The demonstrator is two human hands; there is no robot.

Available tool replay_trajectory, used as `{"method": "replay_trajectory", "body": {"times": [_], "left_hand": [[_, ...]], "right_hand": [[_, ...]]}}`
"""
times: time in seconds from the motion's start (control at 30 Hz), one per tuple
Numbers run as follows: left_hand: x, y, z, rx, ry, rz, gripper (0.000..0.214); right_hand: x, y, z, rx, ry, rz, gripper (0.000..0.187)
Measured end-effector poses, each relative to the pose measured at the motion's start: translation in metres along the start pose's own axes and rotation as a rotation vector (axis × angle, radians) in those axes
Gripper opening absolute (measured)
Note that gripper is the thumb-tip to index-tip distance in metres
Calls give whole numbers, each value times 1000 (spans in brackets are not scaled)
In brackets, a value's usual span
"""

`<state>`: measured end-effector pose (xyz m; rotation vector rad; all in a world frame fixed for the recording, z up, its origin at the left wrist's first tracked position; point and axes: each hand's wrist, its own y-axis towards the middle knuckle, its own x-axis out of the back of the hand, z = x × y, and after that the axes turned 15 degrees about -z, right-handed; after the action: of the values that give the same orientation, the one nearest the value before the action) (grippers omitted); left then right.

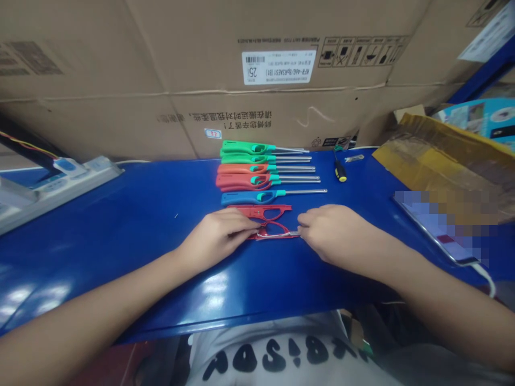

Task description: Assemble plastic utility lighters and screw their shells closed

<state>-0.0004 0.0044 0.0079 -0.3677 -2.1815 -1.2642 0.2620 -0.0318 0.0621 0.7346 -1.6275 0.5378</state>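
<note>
A red lighter half-shell lies open on the blue table, with a thin pale wire along its lower edge. My left hand pinches the handle end of this shell, its fingertips at the wire. At the other end, the closed fingers of my right hand grip a short metal tube, mostly hidden by the hand. Just beyond lies a second red half-shell, partly covered by my left hand. Farther back, a blue lighter lies below a row of several red, orange and green ones.
A black and yellow screwdriver lies right of the lighters. A phone with a white cable and a yellow-taped carton are at the right. A power strip stands at the left. A large cardboard box walls off the back.
</note>
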Motion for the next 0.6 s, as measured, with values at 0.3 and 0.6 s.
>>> {"method": "replay_trajectory", "body": {"times": [0.3,0.6], "left_hand": [[1,0,-2,-17,14,-4,14],[1,-1,-1,-18,26,4,15]], "right_hand": [[-1,-1,-11,-198,302,-110,21],[-17,11,-19,-321,474,-96,19]]}}
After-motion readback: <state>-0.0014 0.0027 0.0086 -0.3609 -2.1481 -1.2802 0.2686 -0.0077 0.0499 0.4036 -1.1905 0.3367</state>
